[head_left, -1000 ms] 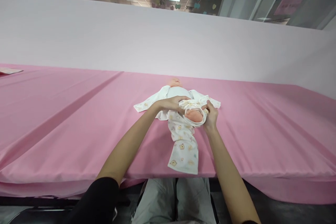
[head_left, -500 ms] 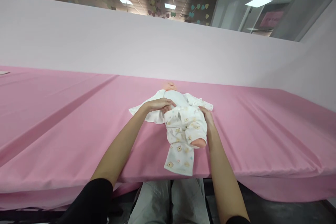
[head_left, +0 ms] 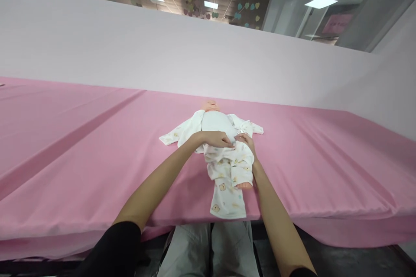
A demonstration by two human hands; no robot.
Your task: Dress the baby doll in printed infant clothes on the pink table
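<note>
A baby doll [head_left: 210, 105] lies on its back on the pink table cover [head_left: 81, 156], head away from me. It wears a white garment with small bear prints [head_left: 227, 173]; one doll foot [head_left: 244, 185] sticks out of a trouser leg, the other leg of the garment lies flat and limp. My left hand [head_left: 216, 138] rests at the doll's waist, fingers pinched on the cloth. My right hand [head_left: 246, 143] meets it there, also pinching the garment's waist edge.
A pale pink partition [head_left: 162, 56] runs along the far side of the table. The near table edge [head_left: 292, 220] is just below the doll's feet, with my knees under it. Paper hearts hang from the ceiling behind.
The doll's raised leg has gone down flat and the trousers now cover it further. Both hands have moved from the leg and side to the doll's waist.
</note>
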